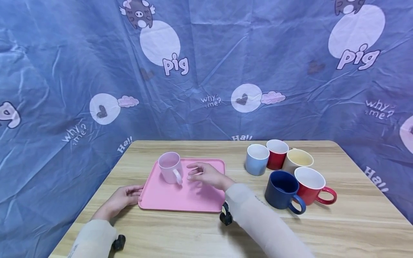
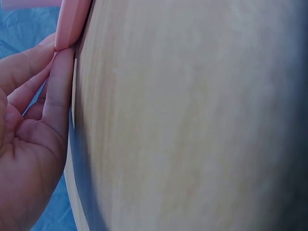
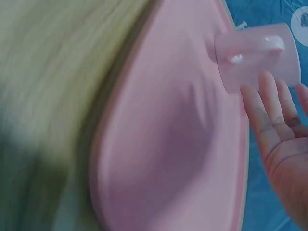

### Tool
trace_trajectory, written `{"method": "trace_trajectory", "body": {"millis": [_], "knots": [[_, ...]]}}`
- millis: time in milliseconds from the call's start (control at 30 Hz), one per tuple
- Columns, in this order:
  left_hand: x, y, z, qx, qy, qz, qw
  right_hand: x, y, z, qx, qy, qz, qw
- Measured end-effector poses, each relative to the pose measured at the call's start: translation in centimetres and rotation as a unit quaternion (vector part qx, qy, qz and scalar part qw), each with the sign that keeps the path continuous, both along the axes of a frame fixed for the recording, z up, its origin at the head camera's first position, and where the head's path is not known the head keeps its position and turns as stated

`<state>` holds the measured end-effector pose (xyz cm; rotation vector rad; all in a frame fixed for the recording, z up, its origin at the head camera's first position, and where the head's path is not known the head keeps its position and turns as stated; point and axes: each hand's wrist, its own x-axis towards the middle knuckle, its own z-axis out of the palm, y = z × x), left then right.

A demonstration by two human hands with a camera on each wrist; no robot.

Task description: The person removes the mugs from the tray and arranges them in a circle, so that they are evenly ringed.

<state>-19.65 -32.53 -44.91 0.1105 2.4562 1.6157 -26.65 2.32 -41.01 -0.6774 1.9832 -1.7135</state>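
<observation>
A pink tray (image 1: 171,199) lies on the wooden table (image 1: 193,233), left of centre. A pink mug (image 1: 170,167) stands upright at the tray's far left corner, handle turned toward me. My right hand (image 1: 201,174) hovers over the tray just right of the mug, fingers loosely spread and holding nothing; in the right wrist view its fingers (image 3: 269,113) lie close beside the mug (image 3: 257,55) above the tray (image 3: 168,144). My left hand (image 1: 124,197) rests on the table against the tray's near left corner, and its fingertips (image 2: 60,72) touch the tray's edge (image 2: 72,21).
Several mugs cluster at the right of the table: light blue (image 1: 256,159), red (image 1: 276,154), cream (image 1: 297,160), navy (image 1: 284,190) and a red one with a white inside (image 1: 311,185). A blue printed cloth (image 1: 206,71) hangs behind and around the table.
</observation>
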Motion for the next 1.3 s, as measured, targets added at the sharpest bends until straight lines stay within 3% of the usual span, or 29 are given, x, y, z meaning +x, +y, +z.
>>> {"method": "trace_trajectory", "body": {"millis": [367, 600, 833, 1133, 1300], "knots": [[0.0, 0.1, 0.1, -0.008, -0.007, 0.009, 0.9999, 0.5, -2.9, -1.1, -0.026, -0.002, -0.033, 0.999], [0.0, 0.1, 0.1, -0.011, -0.010, 0.010, 0.9998, 2.1, -4.1, 0.3, -0.014, -0.003, -0.049, 0.999], [-0.2, 0.0, 0.0, -0.010, -0.008, 0.014, 0.9998, 1.3, -5.9, -2.1, -0.011, 0.006, -0.088, 0.996], [-0.2, 0.1, -0.2, -0.012, -0.014, 0.025, 0.9995, 1.5, -6.4, -2.6, 0.019, 0.076, -0.108, 0.991], [-0.2, 0.1, -0.1, -0.010, -0.009, 0.018, 0.9998, 1.5, -6.4, -2.6, 0.029, 0.076, -0.113, 0.990]]}}
